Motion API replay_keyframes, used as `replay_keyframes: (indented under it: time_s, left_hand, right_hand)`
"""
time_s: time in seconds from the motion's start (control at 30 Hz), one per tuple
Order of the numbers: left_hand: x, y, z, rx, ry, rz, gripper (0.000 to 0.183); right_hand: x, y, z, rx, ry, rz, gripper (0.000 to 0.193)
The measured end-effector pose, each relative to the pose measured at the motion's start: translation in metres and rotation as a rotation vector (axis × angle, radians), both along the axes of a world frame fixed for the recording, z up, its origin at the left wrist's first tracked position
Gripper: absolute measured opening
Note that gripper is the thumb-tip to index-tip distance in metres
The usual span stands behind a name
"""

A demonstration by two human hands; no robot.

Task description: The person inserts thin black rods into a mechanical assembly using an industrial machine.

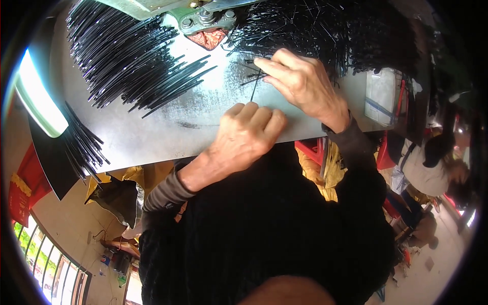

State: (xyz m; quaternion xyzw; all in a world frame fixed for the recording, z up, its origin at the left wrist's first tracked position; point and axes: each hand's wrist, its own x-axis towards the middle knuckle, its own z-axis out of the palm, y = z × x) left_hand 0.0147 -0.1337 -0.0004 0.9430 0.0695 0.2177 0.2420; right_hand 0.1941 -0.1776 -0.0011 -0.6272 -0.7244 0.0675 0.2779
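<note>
My left hand (248,130) is closed in a fist low over the metal tabletop, close to its near edge. From its knuckles a thin black rod (255,89) slants up to my right hand (300,80). The right thumb and fingers pinch around the rod's far end. A few short black pieces (250,79) lie on the table beside the right fingertips. What sits inside the left fist is hidden. To the left spreads a large heap of straight black rods (127,61), roughly lined up. Beyond my right hand is a tangled black pile (300,25).
A green machine part with bolts (206,19) stands at the table's far middle. At left are a bright lamp (38,96) and a smaller bunch of rods (81,142). A white box (378,96) sits at right. Another person (432,162) is in the right background.
</note>
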Motion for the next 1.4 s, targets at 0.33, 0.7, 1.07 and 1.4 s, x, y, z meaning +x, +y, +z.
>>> replay_keyframes:
  time_s: [0.33, 0.7, 1.07, 1.4]
  left_hand:
    - [0.025, 0.002, -0.029, 0.094, -0.013, -0.043, 0.012]
    - [-0.001, 0.006, -0.014, 0.074, -0.036, -0.029, 0.022]
    - [-0.055, 0.025, -0.014, -0.059, -0.045, 0.301, 0.023]
    - [0.009, 0.091, -0.016, 0.215, 0.068, 0.358, 0.017]
  right_hand:
    - [0.007, -0.001, 0.006, -0.108, -0.035, -0.024, 0.012]
    - [-0.013, 0.044, 0.001, -0.104, 0.144, -0.139, 0.019]
    - [-0.007, -0.026, 0.015, -0.129, 0.203, -0.07, 0.012]
    - [-0.012, -0.027, 0.006, -0.161, -0.054, -0.113, 0.013]
